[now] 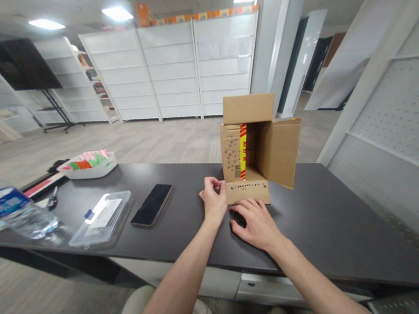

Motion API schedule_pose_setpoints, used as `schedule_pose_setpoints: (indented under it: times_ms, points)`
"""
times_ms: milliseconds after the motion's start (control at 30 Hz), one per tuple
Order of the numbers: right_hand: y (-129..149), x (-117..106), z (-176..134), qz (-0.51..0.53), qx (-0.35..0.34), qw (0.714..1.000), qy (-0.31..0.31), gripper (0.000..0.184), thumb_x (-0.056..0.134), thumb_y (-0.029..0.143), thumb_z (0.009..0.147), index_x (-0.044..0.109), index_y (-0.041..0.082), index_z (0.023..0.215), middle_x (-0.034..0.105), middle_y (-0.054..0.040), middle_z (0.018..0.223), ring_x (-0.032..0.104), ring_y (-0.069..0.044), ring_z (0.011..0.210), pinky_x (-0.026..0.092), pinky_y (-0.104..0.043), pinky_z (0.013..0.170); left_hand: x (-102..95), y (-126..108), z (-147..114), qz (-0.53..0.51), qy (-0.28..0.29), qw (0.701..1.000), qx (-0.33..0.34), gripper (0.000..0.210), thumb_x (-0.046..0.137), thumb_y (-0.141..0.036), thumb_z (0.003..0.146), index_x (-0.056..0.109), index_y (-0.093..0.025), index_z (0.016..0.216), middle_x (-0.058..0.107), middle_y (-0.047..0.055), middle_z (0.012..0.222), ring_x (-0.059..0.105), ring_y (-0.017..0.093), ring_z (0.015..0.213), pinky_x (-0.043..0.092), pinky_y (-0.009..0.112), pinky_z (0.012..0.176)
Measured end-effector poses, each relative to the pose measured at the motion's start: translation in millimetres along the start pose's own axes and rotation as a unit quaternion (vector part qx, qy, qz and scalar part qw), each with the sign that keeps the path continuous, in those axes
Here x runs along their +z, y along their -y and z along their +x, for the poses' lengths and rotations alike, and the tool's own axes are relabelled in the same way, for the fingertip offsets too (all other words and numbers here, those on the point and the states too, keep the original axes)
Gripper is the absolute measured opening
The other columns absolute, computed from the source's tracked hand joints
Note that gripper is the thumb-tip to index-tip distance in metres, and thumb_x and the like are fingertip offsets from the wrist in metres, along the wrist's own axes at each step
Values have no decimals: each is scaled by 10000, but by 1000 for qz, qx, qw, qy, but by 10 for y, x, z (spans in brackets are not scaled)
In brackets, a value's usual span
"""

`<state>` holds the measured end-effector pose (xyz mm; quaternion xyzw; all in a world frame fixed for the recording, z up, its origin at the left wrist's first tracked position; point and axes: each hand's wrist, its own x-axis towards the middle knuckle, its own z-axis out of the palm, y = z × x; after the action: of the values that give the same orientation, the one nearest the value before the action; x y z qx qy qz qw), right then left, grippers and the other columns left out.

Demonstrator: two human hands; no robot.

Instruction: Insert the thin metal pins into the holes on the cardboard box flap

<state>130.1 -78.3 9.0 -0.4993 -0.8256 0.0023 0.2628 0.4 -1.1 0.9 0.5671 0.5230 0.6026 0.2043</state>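
A cardboard box (261, 143) stands on the dark table with its opening toward me and its flaps spread. Red-and-yellow tape (243, 153) runs down its left flap, beside several small grey round spots. Its lower flap (250, 192) carries a row of small dark dots. At that flap's left edge, my left hand (215, 199) is closed in a pinch; whatever lies between the fingertips is too small to make out. My right hand (258, 225) rests palm down with fingers apart along the flap's lower edge. Something dark (239, 219) shows partly beneath it, mostly hidden.
Left of my hands, a black phone (152, 205) and a clear plastic case (102, 218) lie on the table (336, 223). Further left are a water bottle (13, 206) and a white basket (89, 169) with colourful contents. A perforated panel (399, 118) borders the right side.
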Motion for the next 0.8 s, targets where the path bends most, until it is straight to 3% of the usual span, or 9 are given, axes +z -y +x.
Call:
schedule_pose_setpoints:
  times_ms: [800]
  points:
    - [21,2,26,-39,-6,999,-5,147,566,265,844,654,205,945,678,-63,935,555,-228,927,357,-366,863,1,-3,-5,5,2,1000,4,138,566,-278,806,453,-225,864,615,-17,767,589,127,702,431,289,761]
